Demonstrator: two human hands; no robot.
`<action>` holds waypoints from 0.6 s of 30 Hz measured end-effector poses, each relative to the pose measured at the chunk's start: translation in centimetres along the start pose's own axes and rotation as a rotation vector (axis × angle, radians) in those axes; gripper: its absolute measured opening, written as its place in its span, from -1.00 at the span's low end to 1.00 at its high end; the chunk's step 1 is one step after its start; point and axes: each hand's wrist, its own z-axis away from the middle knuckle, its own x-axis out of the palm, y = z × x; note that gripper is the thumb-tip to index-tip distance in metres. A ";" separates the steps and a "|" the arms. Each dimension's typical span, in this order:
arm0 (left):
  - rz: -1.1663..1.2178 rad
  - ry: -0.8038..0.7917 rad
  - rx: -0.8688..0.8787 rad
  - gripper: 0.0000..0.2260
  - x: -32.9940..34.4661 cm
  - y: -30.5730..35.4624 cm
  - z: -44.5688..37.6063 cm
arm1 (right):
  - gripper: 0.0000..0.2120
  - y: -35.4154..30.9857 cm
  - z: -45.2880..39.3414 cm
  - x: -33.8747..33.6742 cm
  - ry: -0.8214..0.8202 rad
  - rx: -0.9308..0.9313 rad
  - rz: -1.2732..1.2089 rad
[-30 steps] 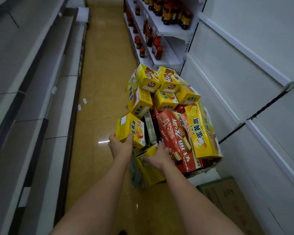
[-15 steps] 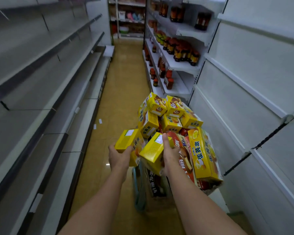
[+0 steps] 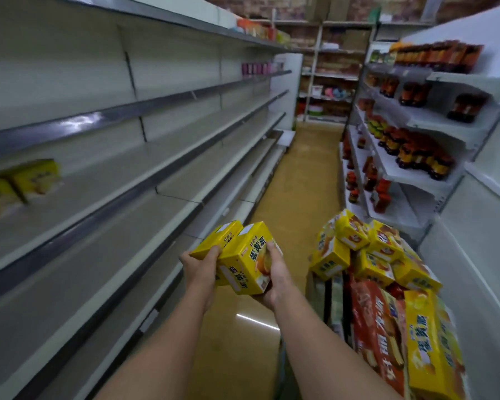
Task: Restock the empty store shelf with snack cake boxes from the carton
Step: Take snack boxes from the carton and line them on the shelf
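My left hand (image 3: 199,265) grips a yellow snack cake box (image 3: 217,241) and my right hand (image 3: 274,275) grips a second yellow snack cake box (image 3: 247,258). The two boxes touch side by side, held over the aisle floor in front of the grey shelf unit (image 3: 145,180) on the left. Two yellow boxes (image 3: 20,183) stand on that unit's middle shelf at the far left, blurred. At the lower right a heap of yellow and red snack cake boxes (image 3: 378,269) fills the carton; the carton itself is mostly hidden under them.
A shelf unit (image 3: 416,134) with dark bottles lines the right side. A white panel (image 3: 479,255) stands close behind the heap. The tan floor (image 3: 306,174) runs down the aisle to more stocked shelves (image 3: 329,82) at the far end.
Both hands lifted their boxes out of the heap and swung left, bringing the two boxes together. My view rose and turned towards the left shelves.
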 end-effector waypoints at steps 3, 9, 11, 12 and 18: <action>0.025 0.120 0.047 -0.64 -4.5 1.3 -0.9 | -0.52 2.0 -0.4 4.1 -0.094 0.001 -0.015; 0.114 0.366 0.100 -0.53 -13.4 3.1 -3.1 | -0.57 6.0 -1.8 11.1 -0.251 0.008 0.057; 0.153 0.449 0.149 -0.59 -16.3 4.4 -3.8 | -0.65 6.7 -2.6 13.7 -0.262 -0.013 0.073; 0.170 0.481 0.172 -0.60 -17.8 5.0 -4.4 | -0.70 6.9 -3.1 15.1 -0.261 -0.022 0.068; 0.179 0.538 0.214 -0.46 -24.6 8.4 -6.8 | -0.63 9.2 -5.7 22.5 -0.236 -0.039 0.140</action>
